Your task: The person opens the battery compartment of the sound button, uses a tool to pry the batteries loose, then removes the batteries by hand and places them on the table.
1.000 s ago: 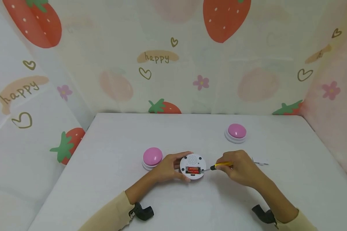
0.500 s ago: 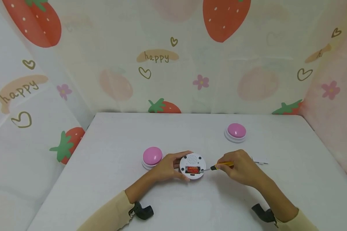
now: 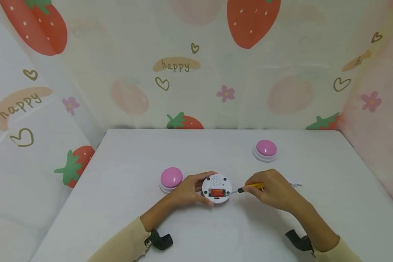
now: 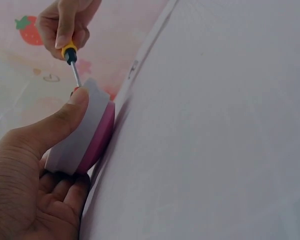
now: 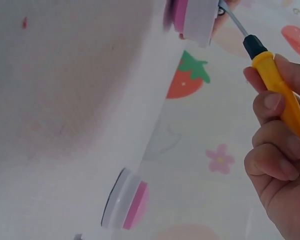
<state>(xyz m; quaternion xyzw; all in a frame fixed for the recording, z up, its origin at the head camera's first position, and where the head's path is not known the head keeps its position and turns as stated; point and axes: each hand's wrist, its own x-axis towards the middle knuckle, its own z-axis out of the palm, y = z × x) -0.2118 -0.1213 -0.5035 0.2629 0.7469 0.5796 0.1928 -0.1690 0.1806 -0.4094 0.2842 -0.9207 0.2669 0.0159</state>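
On a white table, an opened button tilts at lower centre, gripped by the left hand; the right hand holds a screwdriver, its tip by the exposed batteries; uncovering looks done; work on the seated batteries seems unfinished.

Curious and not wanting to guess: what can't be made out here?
Head view: print on the batteries, too small to read.
Head view: part of the nearer upright pink button, hidden behind the left hand.
Right wrist view: end of the screwdriver handle, cut off by the right edge.
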